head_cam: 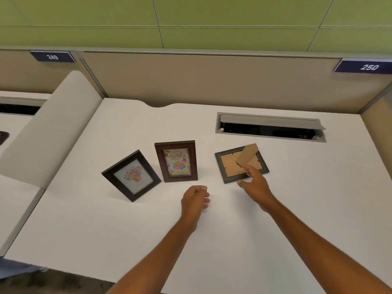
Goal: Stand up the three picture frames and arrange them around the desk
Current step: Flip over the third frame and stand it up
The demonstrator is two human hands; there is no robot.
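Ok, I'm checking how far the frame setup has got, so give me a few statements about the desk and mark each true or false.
1. The birthday frame stands upright on the desk. True.
2. The black frame with the pale picture lies flat, face down. False: it stands tilted, picture side facing the camera.
3. The grey frame lies face down with its cardboard stand lifted. True.
4. The left hand grips the birthday frame. False: it is loosely closed near the desk, touching no frame.
5. The right hand is at the grey frame's near edge. True.
6. The desk's cable hatch is closed. False: its lid is raised, showing a dark opening.
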